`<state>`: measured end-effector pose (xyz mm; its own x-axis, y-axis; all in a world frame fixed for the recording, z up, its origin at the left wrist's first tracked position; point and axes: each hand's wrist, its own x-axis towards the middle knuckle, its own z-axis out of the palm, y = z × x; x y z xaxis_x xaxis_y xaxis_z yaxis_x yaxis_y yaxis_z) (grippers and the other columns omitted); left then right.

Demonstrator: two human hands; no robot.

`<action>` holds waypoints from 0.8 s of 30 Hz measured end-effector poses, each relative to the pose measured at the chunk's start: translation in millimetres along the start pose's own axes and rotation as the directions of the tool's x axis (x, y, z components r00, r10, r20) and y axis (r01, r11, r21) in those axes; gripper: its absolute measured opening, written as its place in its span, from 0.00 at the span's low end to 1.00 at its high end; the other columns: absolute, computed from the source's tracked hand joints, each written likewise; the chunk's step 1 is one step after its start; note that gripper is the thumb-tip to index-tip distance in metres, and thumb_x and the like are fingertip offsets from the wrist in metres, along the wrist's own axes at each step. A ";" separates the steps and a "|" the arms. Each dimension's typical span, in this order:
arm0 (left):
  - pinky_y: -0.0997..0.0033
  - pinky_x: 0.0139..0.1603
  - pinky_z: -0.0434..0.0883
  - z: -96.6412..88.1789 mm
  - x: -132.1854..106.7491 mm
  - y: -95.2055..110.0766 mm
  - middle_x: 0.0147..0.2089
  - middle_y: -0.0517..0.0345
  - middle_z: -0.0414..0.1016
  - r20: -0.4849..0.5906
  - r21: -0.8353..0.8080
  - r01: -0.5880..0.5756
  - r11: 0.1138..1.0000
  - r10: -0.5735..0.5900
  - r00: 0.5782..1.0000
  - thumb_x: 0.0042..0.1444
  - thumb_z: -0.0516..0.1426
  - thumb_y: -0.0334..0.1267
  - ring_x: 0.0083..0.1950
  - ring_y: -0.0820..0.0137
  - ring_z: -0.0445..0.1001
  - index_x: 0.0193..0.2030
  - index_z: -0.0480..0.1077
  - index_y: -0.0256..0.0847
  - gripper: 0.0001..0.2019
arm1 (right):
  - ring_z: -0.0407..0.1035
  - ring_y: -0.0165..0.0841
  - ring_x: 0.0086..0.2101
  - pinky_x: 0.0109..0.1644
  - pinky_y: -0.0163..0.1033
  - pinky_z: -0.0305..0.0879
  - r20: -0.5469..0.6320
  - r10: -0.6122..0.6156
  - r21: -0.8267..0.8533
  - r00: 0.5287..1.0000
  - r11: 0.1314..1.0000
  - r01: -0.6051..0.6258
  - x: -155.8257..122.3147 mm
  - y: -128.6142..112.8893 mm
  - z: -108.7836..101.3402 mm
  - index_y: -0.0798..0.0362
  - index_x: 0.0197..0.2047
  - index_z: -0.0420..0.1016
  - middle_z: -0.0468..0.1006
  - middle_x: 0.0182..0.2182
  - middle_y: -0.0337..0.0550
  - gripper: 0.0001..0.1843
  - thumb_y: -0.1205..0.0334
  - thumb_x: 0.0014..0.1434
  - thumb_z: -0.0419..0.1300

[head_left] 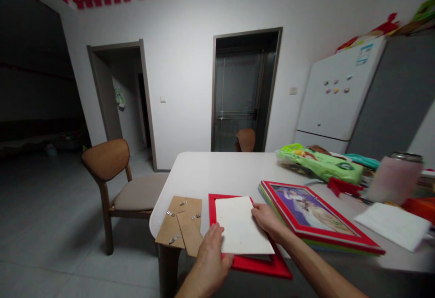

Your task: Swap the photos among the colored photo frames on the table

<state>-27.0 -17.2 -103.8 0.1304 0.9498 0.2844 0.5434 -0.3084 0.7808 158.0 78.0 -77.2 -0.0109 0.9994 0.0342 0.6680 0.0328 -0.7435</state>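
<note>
Both of my hands are on a blank white card (243,227) that lies tilted over a red picture frame (261,266) near the table's front edge. My left hand (212,255) grips the card's lower left edge, its thumb low by the frame. At the upper right edge, my right hand (268,221) pinches the same card with fingers curled. To the left lies a brown backing board (173,223) with metal clips and a stand flap. On the right, a red-framed picture (312,207) tops a stack of frames.
Beyond the stack are a green plastic package (319,164), a pink jar (394,178) and a folded white cloth or paper (394,223). A wooden chair (136,189) stands left of the white table (210,171). A refrigerator (336,94) stands behind at right.
</note>
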 end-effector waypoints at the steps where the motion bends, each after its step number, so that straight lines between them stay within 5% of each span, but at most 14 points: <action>1: 0.60 0.58 0.53 0.3 -0.4 -0.4 0.57 0.43 0.57 0.003 0.011 -0.010 1.000 0.010 1.000 0.41 0.53 0.32 0.58 0.60 0.54 0.53 0.59 0.32 0.27 | 0.70 0.32 0.30 0.30 0.31 0.60 -0.011 -0.004 -0.044 1.000 0.999 0.004 0.6 -1.5 0.4 0.60 0.32 0.73 0.77 0.26 0.48 0.18 0.70 0.45 0.43; 9: 0.59 0.58 0.52 -2.8 -3.4 4.9 0.57 0.38 0.55 0.066 0.120 -0.049 0.992 0.041 0.997 0.45 0.52 0.35 0.59 0.58 0.52 0.53 0.59 0.26 0.26 | 0.67 0.41 0.36 0.36 0.39 0.57 -0.133 -0.012 -0.366 0.991 0.930 -0.038 -9.2 -7.9 9.0 0.62 0.37 0.70 0.73 0.35 0.58 0.18 0.61 0.48 0.48; 17: 0.58 0.58 0.52 -3.2 -5.5 8.4 0.58 0.41 0.55 0.079 0.125 -0.042 0.991 0.032 0.996 0.44 0.52 0.35 0.59 0.60 0.52 0.53 0.59 0.29 0.26 | 0.62 0.41 0.39 0.36 0.39 0.55 -0.203 -0.236 -0.652 0.950 0.757 0.049 -17.7 1.0 21.4 0.59 0.44 0.66 0.69 0.37 0.55 0.19 0.59 0.51 0.48; 21: 0.59 0.59 0.49 -34.1 -12.8 -5.1 0.60 0.47 0.50 0.125 0.181 -0.081 0.980 0.059 0.990 0.41 0.55 0.35 0.61 0.62 0.48 0.56 0.55 0.34 0.31 | 0.61 0.40 0.40 0.39 0.40 0.54 -0.181 -0.263 -0.593 0.948 0.798 0.109 -22.0 -4.3 23.3 0.57 0.46 0.66 0.68 0.40 0.53 0.19 0.59 0.53 0.47; 24: 0.60 0.60 0.47 -71.1 -15.6 -29.9 0.62 0.48 0.47 0.080 0.383 0.048 0.922 -0.085 0.993 0.36 0.56 0.32 0.62 0.63 0.45 0.56 0.53 0.36 0.35 | 0.60 0.38 0.42 0.43 0.40 0.53 -0.081 -0.374 -0.469 0.924 0.832 0.296 -38.1 -31.7 37.9 0.55 0.47 0.66 0.68 0.43 0.51 0.20 0.58 0.54 0.47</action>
<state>-104.3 -26.6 -92.0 0.1497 0.9737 0.1719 0.8252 -0.2188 0.5207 109.1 39.4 -80.2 -0.1994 0.9097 0.3642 0.9018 0.3158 -0.2951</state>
